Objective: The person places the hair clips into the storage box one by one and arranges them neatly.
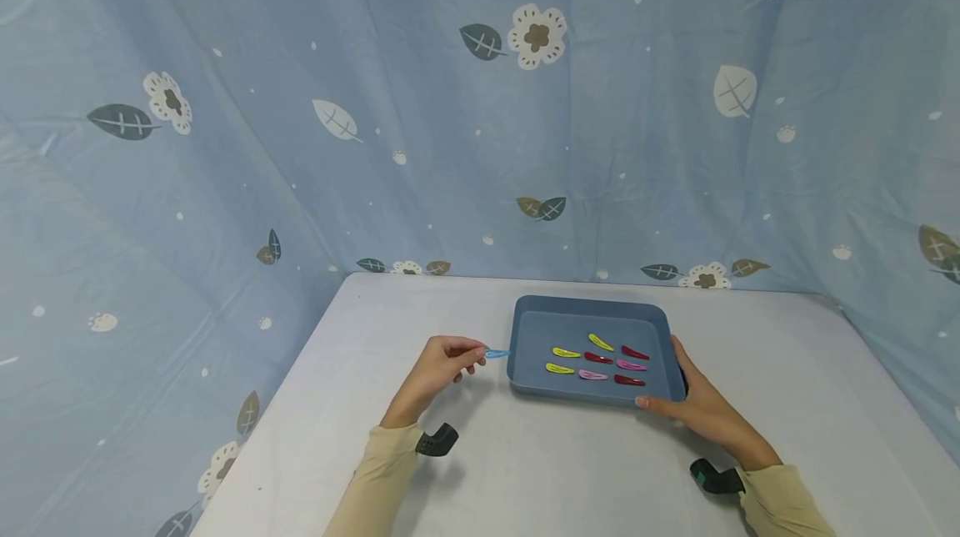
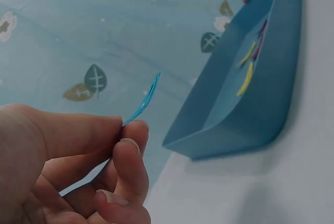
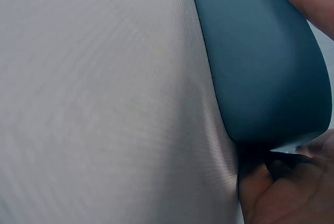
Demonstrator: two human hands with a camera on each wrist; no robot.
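A light blue snap hair clip [image 1: 497,353] is pinched between thumb and forefinger of my left hand [image 1: 447,363], just off the left side of a blue tray [image 1: 585,306]. In the left wrist view the clip [image 2: 147,103] points up from the fingertips. My right hand [image 1: 697,404] grips the tray at its front right corner, thumb over the front rim and the other fingers along the right side. Inside lie several hair clips: yellow ones such as this yellow clip [image 1: 559,368], dark red ones such as this red clip [image 1: 629,380], and a pink clip [image 1: 593,374] beside a magenta clip [image 1: 632,365].
The tray stands on a white-covered table [image 1: 420,303]. A blue curtain [image 1: 420,145] printed with leaves and flowers hangs behind the table and along its left side. Each wrist carries a black camera mount, the left mount [image 1: 438,440] and the right mount [image 1: 716,477].
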